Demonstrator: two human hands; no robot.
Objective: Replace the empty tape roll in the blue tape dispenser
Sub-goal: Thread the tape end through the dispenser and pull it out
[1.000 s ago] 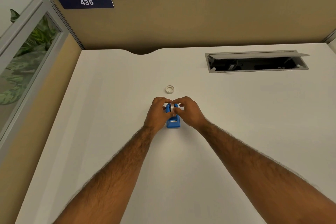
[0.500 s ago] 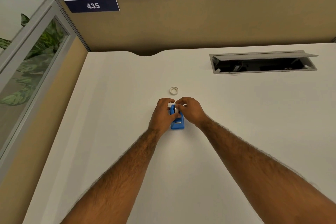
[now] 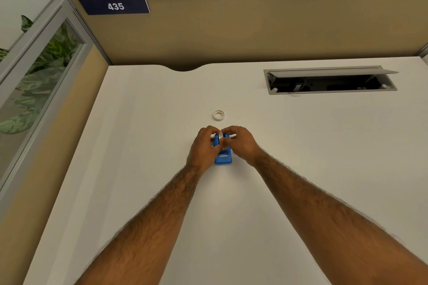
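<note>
head view: a blue dispenser point(image 3: 222, 156) stands on the white worktop point(image 3: 143, 169), near the middle, its cutter end toward the person; both hands meet over its far end; the left hand point(image 3: 202, 148) is curled against the dispenser's left side, fingers bent over the top; the right hand point(image 3: 240, 143) is curled on the right side, thumb and fingers pinched at a white roll point(image 3: 221, 137) that sits at the top of the dispenser; whether the roll is fully seated in the body or only resting in it cannot be told, as the fingers cover most of it; both hands are closed around the dispenser and roll, touching them; a second small white ring point(image 3: 218, 115) lies flat on the worktop just beyond the hands, apart from them; farther right, well apart, an open cable hatch point(image 3: 331, 81) is set into the worktop, its lid tilted up at the back; a beige partition point(image 3: 254, 30) runs along the far edge, bearing a dark sign point(image 3: 114, 6) reading 435; a glass panel point(image 3: 39, 81) on the left shows green leaves behind it; both forearms are bare.
</note>
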